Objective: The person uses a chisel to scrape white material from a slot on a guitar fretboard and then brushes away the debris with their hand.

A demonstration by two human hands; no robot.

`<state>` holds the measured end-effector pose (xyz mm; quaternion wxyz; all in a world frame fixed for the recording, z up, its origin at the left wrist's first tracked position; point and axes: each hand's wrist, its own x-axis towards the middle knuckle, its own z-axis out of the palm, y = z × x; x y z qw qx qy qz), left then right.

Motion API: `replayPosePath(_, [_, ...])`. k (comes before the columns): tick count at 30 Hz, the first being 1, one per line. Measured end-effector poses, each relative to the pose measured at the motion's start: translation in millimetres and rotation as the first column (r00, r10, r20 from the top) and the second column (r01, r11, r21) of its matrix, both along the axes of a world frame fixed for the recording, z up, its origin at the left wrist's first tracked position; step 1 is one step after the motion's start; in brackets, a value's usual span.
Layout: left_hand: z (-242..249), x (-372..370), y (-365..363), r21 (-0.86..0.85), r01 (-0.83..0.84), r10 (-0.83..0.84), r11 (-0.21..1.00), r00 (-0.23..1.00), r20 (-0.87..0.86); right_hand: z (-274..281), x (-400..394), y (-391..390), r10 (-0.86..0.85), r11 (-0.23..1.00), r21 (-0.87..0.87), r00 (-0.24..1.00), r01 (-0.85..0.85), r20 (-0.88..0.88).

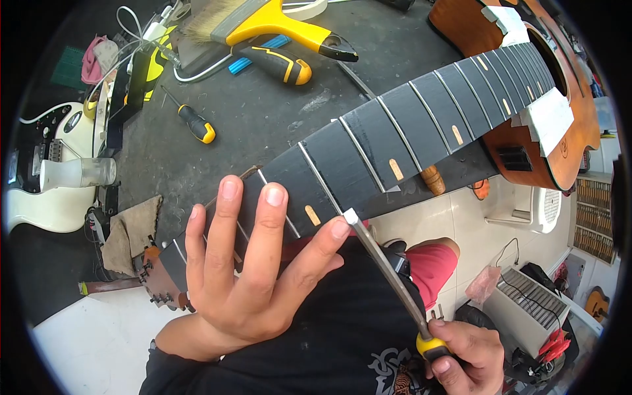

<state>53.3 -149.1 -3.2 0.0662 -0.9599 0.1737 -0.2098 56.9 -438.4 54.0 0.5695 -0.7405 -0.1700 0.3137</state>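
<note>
Across the dark fretboard (365, 145) of an acoustic guitar, my left hand (257, 270) lies with its fingers spread over the frets near the headstock (161, 280). Its index fingertip is right beside the bright, flat tip of a long-shafted screwdriver (388, 270). That tip meets the fretboard's near edge at the end of a fret. Low on the right, my right hand (471, 355) is closed around the screwdriver's yellow and black handle. Small pale inlays show between some frets. White paper (550, 122) is taped to the orange-brown guitar body (520, 155).
On the dark bench (250, 118) lie a yellow-handled paintbrush (276, 29), a thick black and yellow handle (276, 64) and a small screwdriver (191, 122). A white electric guitar (62, 204) is at the left, beside a folded cloth (131, 230). A white stool (536, 210) stands beyond the bench.
</note>
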Motion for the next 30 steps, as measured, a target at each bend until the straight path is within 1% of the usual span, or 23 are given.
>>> replayPosePath(4, [0.6,-0.5,-0.8,-0.007,-0.003,0.003,1.000,1.000,-0.013,-2.3,-0.4,1.2,-0.023,0.999,0.023,1.000,0.023,0.003])
replayPosePath(6, [1.2,-0.2,-1.6,-0.019,-0.006,0.005,1.000,1.000,-0.015,-1.9,1.1,1.3,-0.007,1.000,0.007,1.000,0.007,0.017])
replayPosePath(16, [0.5,0.1,-0.8,-0.013,0.009,-0.010,1.000,1.000,-0.010,-5.6,0.5,-0.3,-0.005,0.999,0.036,1.000,0.005,0.000])
replayPosePath(21, [0.5,0.3,-0.2,-0.001,0.012,-0.012,1.000,1.000,-0.008,-6.8,0.7,0.2,-0.008,0.999,0.046,1.000,0.007,0.025])
replayPosePath(24, [0.4,0.3,0.0,0.007,0.014,-0.014,1.000,1.000,-0.006,-5.8,1.8,-0.3,0.002,0.999,0.049,1.000,-0.001,-0.013])
replayPosePath(30, [1.2,0.4,-0.5,0.003,0.012,-0.012,1.000,1.000,-0.011,-5.7,2.9,1.0,-0.003,0.999,0.045,1.000,0.003,-0.001])
